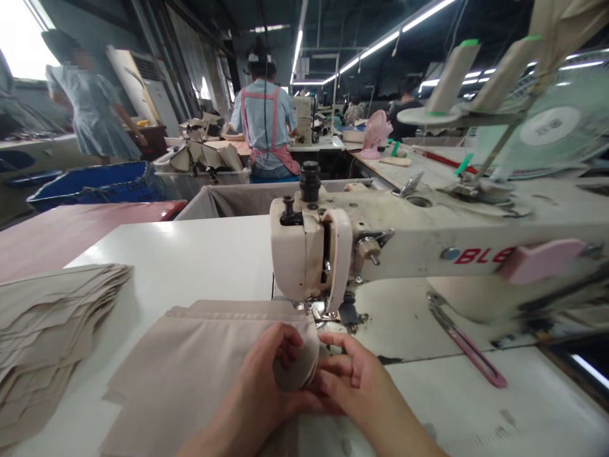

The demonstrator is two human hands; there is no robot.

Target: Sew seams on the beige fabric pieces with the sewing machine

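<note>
At the presser foot (326, 315) of the sewing machine (299, 254), contact unclear: layered beige fabric panel (204, 358) | probably light, limp; best taken by rounded corner (309, 346) | corner rightward, seamed edge (228, 315) crosswise, long axis uncertain | pinched by right hand (356, 381); under curled left hand (264, 377), firmness impossible to tell | farther left, stacked fabric pieces (47, 324)

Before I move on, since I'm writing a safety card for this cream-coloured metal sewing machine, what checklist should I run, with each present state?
1. Left hand on the flat beige fabric: ok, touching it.
2. Right hand by the fabric's curved edge: ok.
3. Fingers clear of the needle: cannot tell; the needle isn't discernible, and the fingers are near the shiny metal presser foot.
4. Slim pink-handled metal tool apart from both hands: ok.
5. Layered beige fabric stack apart from the handled fabric: ok.
</note>
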